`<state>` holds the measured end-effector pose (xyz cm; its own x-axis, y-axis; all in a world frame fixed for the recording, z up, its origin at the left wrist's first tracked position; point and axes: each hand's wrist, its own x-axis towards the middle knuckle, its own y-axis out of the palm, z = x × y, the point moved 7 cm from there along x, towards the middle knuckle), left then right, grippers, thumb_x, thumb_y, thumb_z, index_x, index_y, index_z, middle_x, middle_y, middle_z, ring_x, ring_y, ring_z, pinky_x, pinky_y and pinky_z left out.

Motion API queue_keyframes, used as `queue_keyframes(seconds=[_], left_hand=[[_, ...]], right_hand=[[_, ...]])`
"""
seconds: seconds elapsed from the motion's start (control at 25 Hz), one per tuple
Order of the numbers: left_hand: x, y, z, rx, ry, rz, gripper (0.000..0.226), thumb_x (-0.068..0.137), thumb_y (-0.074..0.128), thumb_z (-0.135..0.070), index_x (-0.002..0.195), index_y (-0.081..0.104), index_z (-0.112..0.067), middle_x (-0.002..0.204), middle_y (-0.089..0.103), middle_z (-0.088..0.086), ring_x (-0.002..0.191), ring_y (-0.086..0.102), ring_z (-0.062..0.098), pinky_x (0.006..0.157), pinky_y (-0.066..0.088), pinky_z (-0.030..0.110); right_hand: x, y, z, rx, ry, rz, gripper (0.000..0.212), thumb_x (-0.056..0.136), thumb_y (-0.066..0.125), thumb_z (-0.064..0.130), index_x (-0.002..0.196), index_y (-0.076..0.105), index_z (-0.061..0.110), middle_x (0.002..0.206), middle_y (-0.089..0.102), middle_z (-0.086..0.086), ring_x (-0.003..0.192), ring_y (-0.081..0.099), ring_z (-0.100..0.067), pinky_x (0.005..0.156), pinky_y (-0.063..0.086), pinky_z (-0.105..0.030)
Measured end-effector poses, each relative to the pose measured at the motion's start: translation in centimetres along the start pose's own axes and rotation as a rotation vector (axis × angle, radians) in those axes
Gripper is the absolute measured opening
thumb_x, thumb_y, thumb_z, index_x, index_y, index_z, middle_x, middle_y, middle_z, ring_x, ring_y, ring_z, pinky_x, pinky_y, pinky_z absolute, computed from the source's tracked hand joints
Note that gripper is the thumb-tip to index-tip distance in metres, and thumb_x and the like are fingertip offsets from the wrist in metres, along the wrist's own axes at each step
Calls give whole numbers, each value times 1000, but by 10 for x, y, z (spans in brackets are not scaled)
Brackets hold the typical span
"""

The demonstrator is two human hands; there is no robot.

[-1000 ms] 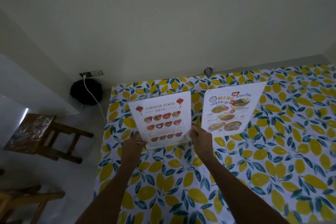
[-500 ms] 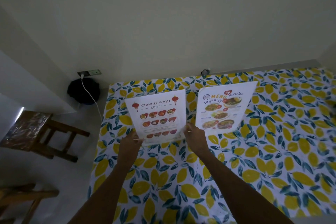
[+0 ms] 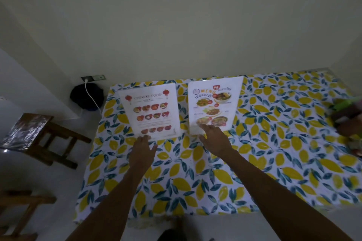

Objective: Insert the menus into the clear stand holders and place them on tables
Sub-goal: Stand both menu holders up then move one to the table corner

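Note:
Two menus in clear stand holders are upright on the lemon-print table (image 3: 254,152), near its far edge. The left one is the Chinese food menu stand (image 3: 151,112); the right one is the Thai menu stand (image 3: 212,106). My left hand (image 3: 143,150) is just in front of the Chinese menu stand's base, fingers spread, fingertips at or touching its lower edge. My right hand (image 3: 214,140) reaches to the bottom of the Thai menu stand, fingertips touching its lower front. Neither hand grips anything.
A pale wall rises right behind the table. On the floor at left are a wooden chair (image 3: 37,139), another wooden seat (image 3: 17,215), and a black bag (image 3: 86,96) under a wall socket with a white cable. Dark and green objects (image 3: 348,119) lie at the table's right edge.
Both hands have let go of the Chinese menu stand, which now rests on the table. My right hand has moved right to the Thai menu stand's base. The view shifted.

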<state>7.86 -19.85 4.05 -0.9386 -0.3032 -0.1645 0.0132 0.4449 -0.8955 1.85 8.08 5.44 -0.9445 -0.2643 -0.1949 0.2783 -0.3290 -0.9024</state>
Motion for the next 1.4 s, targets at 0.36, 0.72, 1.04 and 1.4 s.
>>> queue_keyframes(seconds=[0.36,0.72,1.04,1.4], left_hand=[[-20,28,-113,-38,135,25,56,88,58,-48,131,48,-14,131,55,12,119,55,32,91,51,49],[27,57,-158,-166,36,79,72,89,67,-32,140,30,2,136,43,24,120,51,42,90,47,49],[65,66,-169,-196,1,43,46,86,70,-30,113,45,-4,102,65,22,92,67,41,68,55,45],[88,53,-218,-222,12,20,44,86,68,-36,119,56,-11,110,72,11,94,70,30,77,58,42]], right_hand=[[-42,-49,-77,-139,64,-29,55,98,46,42,145,36,15,139,47,-16,127,44,-38,88,51,-51],[1,-59,-142,-66,160,28,62,92,58,40,141,34,11,134,48,-18,122,45,-39,90,51,-52],[67,-49,-155,80,214,3,59,91,60,40,136,36,9,126,58,-18,116,58,-39,86,53,-49],[102,-94,-186,176,106,-129,43,91,62,38,116,54,4,95,69,-17,90,66,-35,69,53,-41]])
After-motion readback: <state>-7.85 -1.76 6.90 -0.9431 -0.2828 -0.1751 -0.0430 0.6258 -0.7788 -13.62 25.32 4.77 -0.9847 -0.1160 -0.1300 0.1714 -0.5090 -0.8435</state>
